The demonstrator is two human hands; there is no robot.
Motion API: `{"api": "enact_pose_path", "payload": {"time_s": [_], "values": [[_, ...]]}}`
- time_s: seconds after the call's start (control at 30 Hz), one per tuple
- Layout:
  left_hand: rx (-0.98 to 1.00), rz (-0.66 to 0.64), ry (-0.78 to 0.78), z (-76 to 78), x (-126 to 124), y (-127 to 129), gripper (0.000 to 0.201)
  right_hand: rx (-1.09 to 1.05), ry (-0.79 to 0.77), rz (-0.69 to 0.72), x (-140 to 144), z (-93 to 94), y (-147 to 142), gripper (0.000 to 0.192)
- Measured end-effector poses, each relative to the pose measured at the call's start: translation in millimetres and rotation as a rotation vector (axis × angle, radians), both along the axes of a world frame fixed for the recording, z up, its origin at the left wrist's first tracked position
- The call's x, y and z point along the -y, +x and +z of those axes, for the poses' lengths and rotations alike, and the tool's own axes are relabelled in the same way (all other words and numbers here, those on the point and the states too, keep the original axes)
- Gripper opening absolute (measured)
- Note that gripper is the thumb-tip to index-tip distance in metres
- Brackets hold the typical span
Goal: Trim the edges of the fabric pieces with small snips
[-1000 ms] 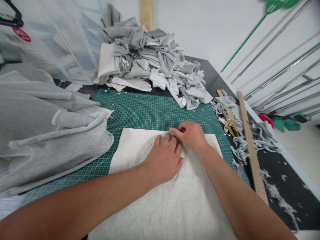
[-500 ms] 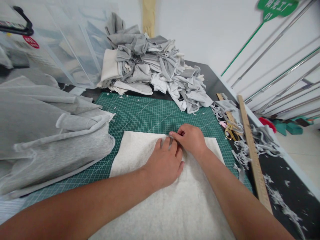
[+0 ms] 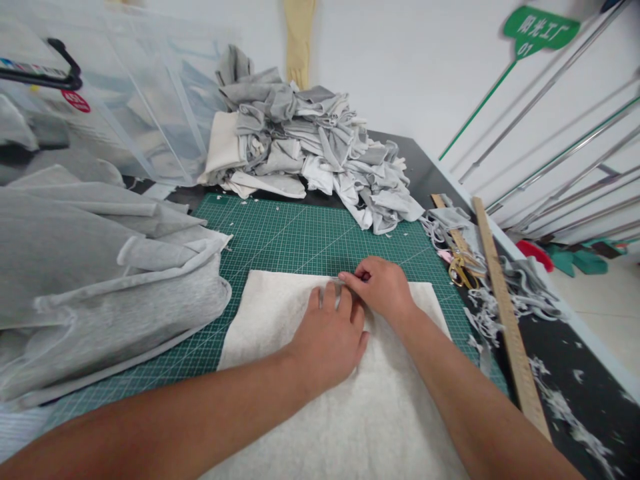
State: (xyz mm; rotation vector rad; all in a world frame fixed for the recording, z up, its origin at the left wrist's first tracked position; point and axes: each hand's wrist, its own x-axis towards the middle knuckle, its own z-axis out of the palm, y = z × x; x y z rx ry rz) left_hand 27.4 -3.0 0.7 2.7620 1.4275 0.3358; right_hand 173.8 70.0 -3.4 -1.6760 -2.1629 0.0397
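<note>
A cream piece of fabric (image 3: 320,427) lies spread toward me, its far edge running straight across the green cutting mat (image 3: 285,233). Flat on it, near that edge, rests my left hand (image 3: 333,337) with its fingers stretched out. My right hand (image 3: 383,287) is just to the right, fingers curled in and thumb pinching the fabric at its far edge. The left fingertips come close to the right thumb. What lies inside the curled right fingers is hidden.
Grey folded fabric (image 3: 100,267) covers the mat's left side. A heap of grey and white cloth (image 3: 310,140) sits at the back beside a clear plastic bin (image 3: 135,100). To the right are gold-handled scissors (image 3: 463,270), a wooden ruler (image 3: 507,313) and fabric scraps (image 3: 565,407).
The view has tilted slightly, so everything sits a little lower in the picture. Both hands stay in nearly the same place on the fabric, with the right still pinching the edge.
</note>
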Motion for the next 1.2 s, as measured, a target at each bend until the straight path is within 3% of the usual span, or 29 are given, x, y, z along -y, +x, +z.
{"api": "enact_pose_path", "payload": {"time_s": [0.43, 0.8, 1.2], "values": [[0.005, 0.008, 0.002, -2.4, 1.1, 1.0, 0.051, -0.022, -0.040, 0.031, 3.4, 1.4, -1.5, 0.032], [0.010, 0.004, -0.007, -3.3, 1.0, 1.7, 0.053, 0.095, -0.115, 0.008, 5.5, 2.5, 0.8, 0.044], [0.006, 0.002, 0.011, -2.5, 0.6, 1.2, 0.053, 0.056, -0.096, 0.058, 4.9, 0.8, 5.4, 0.039]]}}
